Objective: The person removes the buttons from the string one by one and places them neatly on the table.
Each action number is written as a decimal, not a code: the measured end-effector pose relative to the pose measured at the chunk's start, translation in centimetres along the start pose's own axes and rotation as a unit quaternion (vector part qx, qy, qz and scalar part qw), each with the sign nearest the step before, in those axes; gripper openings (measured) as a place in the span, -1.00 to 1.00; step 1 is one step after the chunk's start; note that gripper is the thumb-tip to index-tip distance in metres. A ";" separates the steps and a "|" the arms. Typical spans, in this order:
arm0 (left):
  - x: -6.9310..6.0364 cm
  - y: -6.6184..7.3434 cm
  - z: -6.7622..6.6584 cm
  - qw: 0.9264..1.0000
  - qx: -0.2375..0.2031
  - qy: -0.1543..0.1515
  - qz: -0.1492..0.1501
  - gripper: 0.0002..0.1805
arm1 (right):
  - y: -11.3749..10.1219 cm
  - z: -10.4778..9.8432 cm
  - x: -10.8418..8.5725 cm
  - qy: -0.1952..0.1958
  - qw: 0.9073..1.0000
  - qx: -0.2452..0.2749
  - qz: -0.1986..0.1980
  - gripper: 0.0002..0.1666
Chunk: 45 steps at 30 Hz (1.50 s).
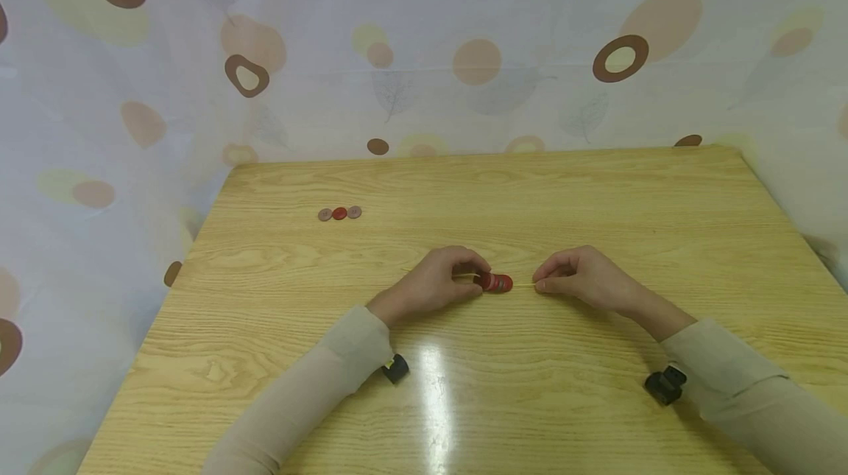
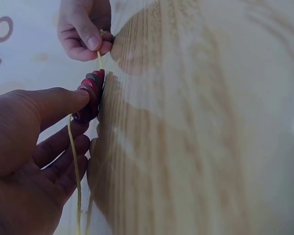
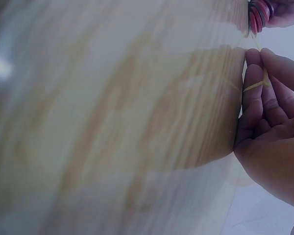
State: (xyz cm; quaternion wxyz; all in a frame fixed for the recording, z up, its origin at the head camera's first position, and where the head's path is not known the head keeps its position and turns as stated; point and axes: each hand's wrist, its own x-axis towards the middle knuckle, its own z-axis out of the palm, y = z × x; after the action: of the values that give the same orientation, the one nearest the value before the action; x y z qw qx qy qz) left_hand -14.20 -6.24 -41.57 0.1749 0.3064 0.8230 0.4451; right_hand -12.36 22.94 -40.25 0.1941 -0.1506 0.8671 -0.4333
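Note:
Several red, pinkish and grey buttons (image 1: 501,283) sit face to face in a short row, threaded on a thin yellow string (image 1: 523,284). My left hand (image 1: 433,283) pinches this row between thumb and fingers at its left end, as the left wrist view shows with the buttons (image 2: 92,90) beside the thumb tip. From there the string (image 2: 75,161) hangs loose past the palm. To the right, my right hand (image 1: 589,281) pinches the string between thumb and forefinger, a short way from the buttons. A short tail of string (image 3: 254,86) crosses its fingers in the right wrist view.
Two pinkish buttons (image 1: 324,215) and a red button (image 1: 339,213) between them lie in a line at the back left of the wooden table (image 1: 530,202). A patterned curtain (image 1: 424,92) hangs behind the table's far edge.

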 end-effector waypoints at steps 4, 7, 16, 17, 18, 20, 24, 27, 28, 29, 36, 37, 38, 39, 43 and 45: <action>-0.1 -0.1 0.0 1.000 -0.004 0.001 0.002 -0.70 | 0.0 0.0 0.0 0.002 1.000 -0.010 -0.001 -0.79; -0.2 0.0 0.0 1.000 -0.009 0.002 -0.002 -0.69 | 0.0 0.0 0.0 0.002 1.000 -0.011 0.002 -0.79; -0.2 -0.1 -0.1 1.000 -0.008 0.014 0.009 -0.69 | 0.0 0.0 0.1 -0.002 1.000 -0.003 0.001 -0.79; -0.2 -0.1 -0.1 1.000 -0.008 0.016 0.011 -0.69 | 0.0 0.0 0.1 -0.002 1.000 -0.001 0.003 -0.79; -0.2 -0.2 -0.1 1.000 -0.008 0.017 0.011 -0.69 | -0.1 0.1 0.2 -0.002 1.000 0.000 0.004 -0.79; -0.2 -0.2 -0.1 1.000 -0.012 0.017 0.010 -0.69 | 0.0 0.1 0.2 -0.003 1.000 0.001 0.006 -0.80; -0.3 -0.1 -0.1 1.000 -0.017 0.020 0.004 -0.69 | 0.0 0.0 0.2 -0.003 1.000 0.002 0.005 -0.79; -0.4 -0.2 -0.2 1.000 -0.013 0.023 0.004 -0.69 | -0.1 0.0 0.2 -0.004 1.000 0.003 0.005 -0.79; -0.4 -0.2 -0.2 1.000 -0.012 0.024 0.004 -0.69 | -0.1 0.0 0.2 -0.004 1.000 0.003 0.005 -0.79; -0.4 -0.2 -0.2 1.000 -0.009 0.025 0.004 -0.69 | 0.0 0.0 0.2 -0.004 1.000 0.003 0.008 -0.80; -0.6 -0.1 -0.4 1.000 -0.010 0.026 0.005 -0.68 | 0.0 0.0 0.1 -0.001 1.000 0.003 0.004 -0.80; -0.7 -0.1 -0.5 1.000 -0.010 0.026 0.004 -0.68 | -0.1 0.0 0.1 -0.002 1.000 0.004 0.003 -0.79; -0.7 -0.1 -0.5 1.000 -0.008 0.026 0.004 -0.68 | -0.1 0.0 0.0 -0.002 1.000 0.005 0.001 -0.79; -0.7 0.0 -0.5 1.000 -0.008 0.025 0.004 -0.68 | -0.1 0.0 0.0 -0.003 1.000 0.007 0.000 -0.78; -0.8 0.0 -0.5 1.000 -0.011 0.025 0.007 -0.68 | -0.2 0.1 0.0 -0.005 1.000 0.011 -0.003 -0.78; -0.9 0.0 -0.6 0.999 -0.020 0.025 0.006 -0.68 | -0.1 0.1 0.0 -0.005 1.000 0.011 -0.002 -0.77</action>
State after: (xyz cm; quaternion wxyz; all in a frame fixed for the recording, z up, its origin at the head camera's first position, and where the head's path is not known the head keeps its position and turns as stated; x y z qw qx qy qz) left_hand -13.90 -7.18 -41.27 0.1579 0.2969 0.8163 0.4697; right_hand -12.28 22.86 -40.20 0.1992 -0.1523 0.8612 -0.4422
